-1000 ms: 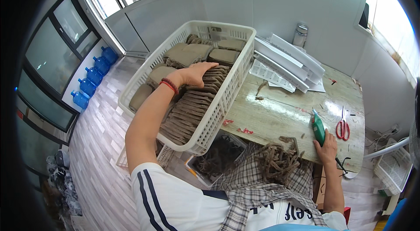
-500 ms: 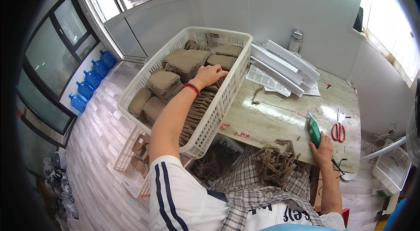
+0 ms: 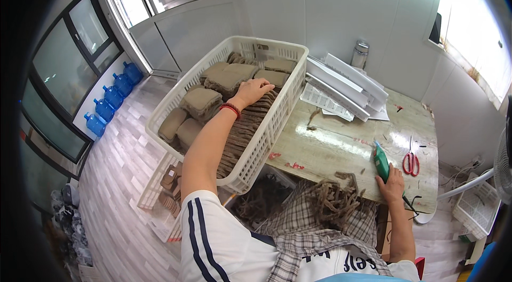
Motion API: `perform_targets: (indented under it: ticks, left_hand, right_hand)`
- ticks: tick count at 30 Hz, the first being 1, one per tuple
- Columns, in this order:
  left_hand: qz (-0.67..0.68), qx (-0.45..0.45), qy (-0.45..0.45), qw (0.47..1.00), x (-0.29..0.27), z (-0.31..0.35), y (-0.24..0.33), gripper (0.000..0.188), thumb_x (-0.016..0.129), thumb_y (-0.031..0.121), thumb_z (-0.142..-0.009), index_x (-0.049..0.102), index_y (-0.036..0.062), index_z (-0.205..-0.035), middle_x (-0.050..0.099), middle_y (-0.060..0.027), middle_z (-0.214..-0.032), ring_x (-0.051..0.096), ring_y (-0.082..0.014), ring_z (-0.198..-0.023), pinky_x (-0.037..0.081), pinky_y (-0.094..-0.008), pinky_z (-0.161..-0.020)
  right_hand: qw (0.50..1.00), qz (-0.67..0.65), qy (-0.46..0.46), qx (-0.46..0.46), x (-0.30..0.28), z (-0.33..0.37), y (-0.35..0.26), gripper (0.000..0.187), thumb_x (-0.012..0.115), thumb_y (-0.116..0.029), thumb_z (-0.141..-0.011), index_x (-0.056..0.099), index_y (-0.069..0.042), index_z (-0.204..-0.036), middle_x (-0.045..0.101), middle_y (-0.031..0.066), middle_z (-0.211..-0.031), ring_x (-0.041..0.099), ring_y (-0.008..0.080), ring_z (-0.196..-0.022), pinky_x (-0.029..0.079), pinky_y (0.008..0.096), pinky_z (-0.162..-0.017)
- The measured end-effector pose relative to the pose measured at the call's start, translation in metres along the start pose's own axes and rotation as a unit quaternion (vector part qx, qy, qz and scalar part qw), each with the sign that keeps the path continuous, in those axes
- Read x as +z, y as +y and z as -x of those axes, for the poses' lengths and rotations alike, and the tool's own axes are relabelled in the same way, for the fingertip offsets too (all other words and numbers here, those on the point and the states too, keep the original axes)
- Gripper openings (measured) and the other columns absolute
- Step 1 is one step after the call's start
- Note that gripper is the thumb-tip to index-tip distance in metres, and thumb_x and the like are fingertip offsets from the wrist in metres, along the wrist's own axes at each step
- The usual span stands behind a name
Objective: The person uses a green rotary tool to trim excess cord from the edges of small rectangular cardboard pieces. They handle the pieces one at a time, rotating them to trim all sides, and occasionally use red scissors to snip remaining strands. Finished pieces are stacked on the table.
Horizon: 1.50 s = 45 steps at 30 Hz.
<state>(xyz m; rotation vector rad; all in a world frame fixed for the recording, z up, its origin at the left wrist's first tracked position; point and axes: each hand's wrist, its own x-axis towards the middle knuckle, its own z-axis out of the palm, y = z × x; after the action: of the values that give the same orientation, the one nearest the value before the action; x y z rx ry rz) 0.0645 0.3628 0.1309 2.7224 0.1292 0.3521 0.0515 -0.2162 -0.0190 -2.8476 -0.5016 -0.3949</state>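
Note:
My left hand (image 3: 255, 92), with a red beaded bracelet at the wrist, reaches into a white plastic basket (image 3: 265, 149). Its fingers stretch over the top of a long row of thin brown fabric pieces (image 3: 239, 140) and touch them; the fingertips are partly hidden. Beside that row lie stacks of flat brown padded pieces (image 3: 230, 78). On the table, my right hand (image 3: 392, 183) is closed around the back end of a green handheld tool (image 3: 381, 160) with a dark cord. A tangle of brown fuzzy strips (image 3: 336, 202) lies on my checked apron.
Red-handled scissors (image 3: 410, 162) lie right of the green tool on the wooden table (image 3: 325, 148). Farther back are white papers and folded card (image 3: 346, 87) and a steel flask (image 3: 360, 53). A dark bin of brown scraps (image 3: 266, 196) stands below. Blue water jugs (image 3: 113, 96) line the left wall.
My left hand has shifted slightly left over the row, its fingers drawn closer together. The right hand stays at the green tool. The whole view has shifted slightly.

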Motion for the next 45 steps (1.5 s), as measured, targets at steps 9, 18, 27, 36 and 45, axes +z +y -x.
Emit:
perform_targets:
  ticks: [9, 18, 27, 36, 45]
  left_hand:
    - [0.0, 0.003, -0.079, 0.997, 0.014, -0.017, -0.015, 0.053, 0.047, 0.053, -0.09, 0.07, 0.0061, -0.098, 0.067, -0.018, -0.101, 0.06, -0.0354, -0.099, 0.044, -0.0427, -0.089]
    - [0.043, 0.01, 0.006, 0.999, 0.0, -0.074, -0.029, 0.033, 0.056, 0.031, -0.085, 0.07, 0.0026, -0.094, 0.068, -0.0175, -0.093, 0.064, -0.0326, -0.089, 0.049, -0.0393, -0.081]
    - [-0.081, 0.0, -0.033, 0.996, 0.008, -0.142, -0.04, 0.027, 0.067, 0.016, -0.077, 0.067, 0.0039, -0.102, 0.067, -0.0158, -0.105, 0.061, -0.032, -0.103, 0.048, -0.04, -0.09]
    - [0.113, -0.237, -0.078, 0.962, 0.038, -0.218, -0.065, 0.059, 0.069, 0.034, -0.083, 0.055, -0.0094, -0.121, 0.058, -0.0258, -0.122, 0.058, -0.0341, -0.109, 0.044, -0.039, -0.093]
    - [0.271, -0.491, -0.059, 0.826, 0.06, -0.236, -0.074, 0.056, 0.078, 0.016, -0.074, 0.057, -0.0022, -0.123, 0.043, -0.0198, -0.141, 0.046, -0.0352, -0.123, 0.03, -0.0508, -0.101]
  right_hand:
    - [1.0, -0.003, 0.012, -0.005, 0.0, 0.0, 0.0, 0.07, 0.074, -0.033, -0.074, 0.046, 0.0, -0.129, 0.055, 0.0175, -0.108, 0.052, 0.0348, -0.101, 0.045, 0.0419, -0.086]
    - [1.0, -0.005, -0.02, 0.013, 0.0, -0.004, -0.001, 0.075, 0.075, -0.033, -0.073, 0.043, 0.0, -0.132, 0.054, 0.016, -0.113, 0.051, 0.0327, -0.105, 0.042, 0.0406, -0.089]
    - [0.999, -0.015, -0.023, 0.018, -0.001, -0.004, -0.002, 0.077, 0.077, -0.027, -0.071, 0.041, 0.001, -0.133, 0.053, 0.0181, -0.118, 0.05, 0.0341, -0.107, 0.041, 0.0417, -0.092]
    - [0.999, -0.035, -0.013, 0.017, -0.001, -0.013, -0.005, 0.08, 0.08, -0.019, -0.065, 0.042, 0.002, -0.132, 0.053, 0.0197, -0.116, 0.051, 0.0368, -0.106, 0.043, 0.0428, -0.091]
    - [0.998, -0.033, -0.03, 0.035, 0.003, -0.017, -0.002, 0.083, 0.08, -0.018, -0.062, 0.042, 0.003, -0.133, 0.053, 0.0207, -0.115, 0.051, 0.0388, -0.103, 0.043, 0.0452, -0.089]
